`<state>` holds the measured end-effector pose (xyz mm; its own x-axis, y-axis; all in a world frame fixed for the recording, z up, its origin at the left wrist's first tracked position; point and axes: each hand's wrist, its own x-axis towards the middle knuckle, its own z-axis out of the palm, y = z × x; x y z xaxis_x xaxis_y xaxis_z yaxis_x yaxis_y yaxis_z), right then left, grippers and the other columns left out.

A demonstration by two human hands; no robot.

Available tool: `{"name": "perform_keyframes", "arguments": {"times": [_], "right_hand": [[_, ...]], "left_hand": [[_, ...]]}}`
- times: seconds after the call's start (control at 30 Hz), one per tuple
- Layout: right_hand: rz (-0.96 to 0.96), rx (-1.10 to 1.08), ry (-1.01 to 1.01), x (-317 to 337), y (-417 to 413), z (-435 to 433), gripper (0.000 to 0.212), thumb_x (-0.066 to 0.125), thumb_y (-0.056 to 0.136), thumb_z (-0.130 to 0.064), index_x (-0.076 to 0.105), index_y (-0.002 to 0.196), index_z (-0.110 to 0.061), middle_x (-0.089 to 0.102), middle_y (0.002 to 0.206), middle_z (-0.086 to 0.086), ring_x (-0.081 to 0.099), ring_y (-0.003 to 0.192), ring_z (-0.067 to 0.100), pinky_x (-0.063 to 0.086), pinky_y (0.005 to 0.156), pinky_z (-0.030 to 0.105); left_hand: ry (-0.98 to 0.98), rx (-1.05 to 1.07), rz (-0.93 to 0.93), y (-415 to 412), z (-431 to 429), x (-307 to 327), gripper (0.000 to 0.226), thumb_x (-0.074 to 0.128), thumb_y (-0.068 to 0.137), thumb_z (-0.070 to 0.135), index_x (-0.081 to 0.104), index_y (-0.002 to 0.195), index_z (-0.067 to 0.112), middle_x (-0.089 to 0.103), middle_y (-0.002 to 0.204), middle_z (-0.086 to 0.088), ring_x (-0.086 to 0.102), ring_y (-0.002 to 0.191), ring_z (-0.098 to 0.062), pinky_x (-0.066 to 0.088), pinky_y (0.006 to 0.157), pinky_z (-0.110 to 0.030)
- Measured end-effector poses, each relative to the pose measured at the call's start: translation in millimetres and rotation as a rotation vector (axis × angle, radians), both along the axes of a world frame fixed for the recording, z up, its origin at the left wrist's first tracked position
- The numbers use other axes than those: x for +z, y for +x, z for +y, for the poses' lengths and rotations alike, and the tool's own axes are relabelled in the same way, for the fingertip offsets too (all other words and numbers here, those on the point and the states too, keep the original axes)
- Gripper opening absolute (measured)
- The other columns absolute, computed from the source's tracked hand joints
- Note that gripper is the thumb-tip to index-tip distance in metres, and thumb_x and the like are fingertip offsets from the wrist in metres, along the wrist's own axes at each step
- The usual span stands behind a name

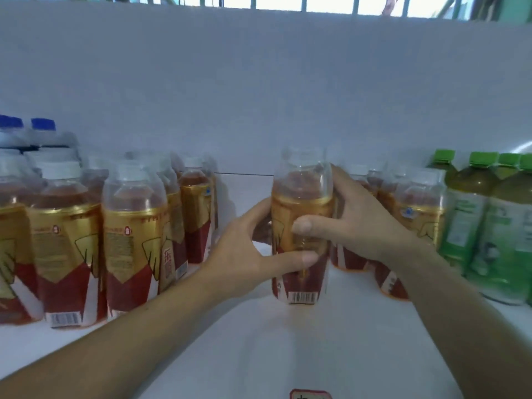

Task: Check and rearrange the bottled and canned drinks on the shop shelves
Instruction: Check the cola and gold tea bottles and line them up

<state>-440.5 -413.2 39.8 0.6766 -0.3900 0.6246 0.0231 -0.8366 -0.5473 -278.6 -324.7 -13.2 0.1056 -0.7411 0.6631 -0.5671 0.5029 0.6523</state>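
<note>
Hands both wrapped round tea bottle [302,226] on shelf [273,341]: L hand [244,254] low, R hand [354,223] higher

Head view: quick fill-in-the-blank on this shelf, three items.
1. The left hand and right hand both grip the middle bottle; its barcode sits at the label's ____.
2. The bottles at far right have ____ caps.
3. The rear bottles at far left have ____ caps.
Missing: bottom; green; blue.

A shop is showing here: ranks of identical gold-and-red bottles [66,254] and green-capped bottles [460,226] are standing on a white shelf [259,355], with a red-edged label [310,394] sitting at its front edge.
</note>
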Motion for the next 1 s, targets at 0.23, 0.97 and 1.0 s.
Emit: {"name": "perform_keyframes", "arguments": {"times": [0.23, 0.97, 1.0], "right_hand": [[0.040, -0.267, 0.034, 24, -52, 58, 0.059, 0.072, 0.063, -0.069, 0.060, 0.114, -0.042, 0.070, 0.108, -0.021, 0.066, 0.099, -0.003, 0.054, 0.084, 0.021], [0.357, -1.401, 0.736, -277, -456, 224, 0.059, 0.089, 0.066, -0.042, 0.063, 0.113, -0.017, 0.068, 0.104, -0.001, 0.064, 0.096, 0.019, 0.055, 0.088, 0.044], [0.393, -1.400, 0.775, -301, -474, 219, 0.062, 0.088, 0.065, -0.045, 0.062, 0.115, -0.019, 0.067, 0.105, -0.002, 0.064, 0.097, 0.020, 0.054, 0.088, 0.046]], "left_hand": [[0.153, -0.190, 0.055, -48, 30, 24, 0.057, 0.084, 0.063, 0.057, 0.054, 0.110, 0.049, 0.068, 0.105, 0.028, 0.066, 0.099, 0.004, 0.055, 0.082, -0.018], [1.014, -0.884, -0.228, -427, 51, -278, 0.041, 0.073, 0.089, 0.032, 0.054, 0.123, 0.024, 0.064, 0.113, 0.004, 0.061, 0.100, -0.012, 0.050, 0.077, -0.019], [1.056, -0.858, -0.265, -442, 46, -299, 0.041, 0.072, 0.090, 0.033, 0.055, 0.125, 0.023, 0.065, 0.110, 0.006, 0.061, 0.100, -0.012, 0.049, 0.081, -0.023]]}}
